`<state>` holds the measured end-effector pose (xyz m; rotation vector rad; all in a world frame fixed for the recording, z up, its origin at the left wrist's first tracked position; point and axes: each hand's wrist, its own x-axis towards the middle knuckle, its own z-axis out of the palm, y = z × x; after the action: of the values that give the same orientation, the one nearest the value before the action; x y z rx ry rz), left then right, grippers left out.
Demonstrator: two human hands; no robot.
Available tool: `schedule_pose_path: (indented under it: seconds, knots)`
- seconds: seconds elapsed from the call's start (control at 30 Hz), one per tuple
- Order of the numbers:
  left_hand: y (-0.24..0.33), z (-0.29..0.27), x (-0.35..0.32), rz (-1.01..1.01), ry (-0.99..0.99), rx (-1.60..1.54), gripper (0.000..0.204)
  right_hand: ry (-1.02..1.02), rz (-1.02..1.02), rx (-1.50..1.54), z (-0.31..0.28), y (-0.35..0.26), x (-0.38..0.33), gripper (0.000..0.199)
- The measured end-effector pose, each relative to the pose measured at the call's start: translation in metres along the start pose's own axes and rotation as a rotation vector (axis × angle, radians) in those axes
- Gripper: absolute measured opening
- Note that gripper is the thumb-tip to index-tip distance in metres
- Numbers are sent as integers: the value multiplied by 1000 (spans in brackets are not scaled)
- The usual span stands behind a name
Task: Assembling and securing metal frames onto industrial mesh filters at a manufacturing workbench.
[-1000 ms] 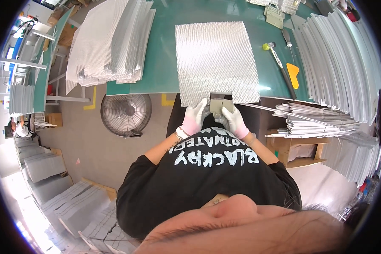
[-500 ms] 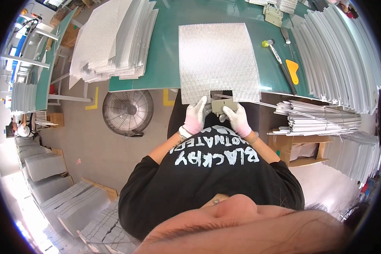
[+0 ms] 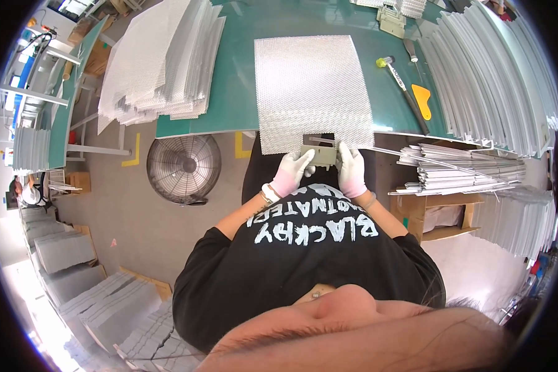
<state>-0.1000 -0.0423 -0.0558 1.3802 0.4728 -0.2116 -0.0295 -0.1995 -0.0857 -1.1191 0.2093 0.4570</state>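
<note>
A silvery expanded-mesh sheet (image 3: 313, 80) lies on the green table, its near end overhanging the edge with a rectangular notch cut in it. At that notch sits a grey-green plastic piece (image 3: 319, 156) with a narrow slot opening and small tabs. My left hand (image 3: 293, 172), in a white glove with a pink cuff, pinches the piece's left side, thumb on top. My right hand (image 3: 352, 170), gloved alike, closes on the sheet's near edge right of the notch, beside the piece. Its fingers beneath are partly hidden.
Mesh sheets (image 3: 148, 56) are stacked at the table's left; white framed panels (image 3: 486, 80) stand on the right. A hammer (image 3: 403, 90), a screwdriver (image 3: 410, 49) and a yellow scraper (image 3: 421, 101) lie between. A floor fan (image 3: 183, 167) stands left of my legs. Long strips (image 3: 452, 170) lie at the right.
The plastic piece has shifted left and squared up with the notch. My left hand has taken hold of it, while my right hand has moved from the piece to the sheet's edge.
</note>
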Motion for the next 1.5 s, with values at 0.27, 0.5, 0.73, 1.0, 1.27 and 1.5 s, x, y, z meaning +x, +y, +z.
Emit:
schedule_pose_path:
  seconds: [0.27,0.5,0.73,1.0,1.27,1.5]
  knots:
    - [-13,-5,3,71,-46,-132,30,-41,61,25,-11,3,2,22]
    - [-22,1,5,47,-111,-439,36,-6,84,-50,-7,0,-1,24]
    - [82,-41,3,-126,-829,720,48,-444,95,-315,-10,4,-3,41]
    - [101,-1,110,1048,-229,1554,75,-65,-237,-343,-3,-3,-11,34]
    - [73,40,59,915,-54,1577,61,134,-575,-685,-42,-6,3,22]
    - [78,43,49,841,-77,1561,57,-12,-607,-507,-41,-2,-8,37]
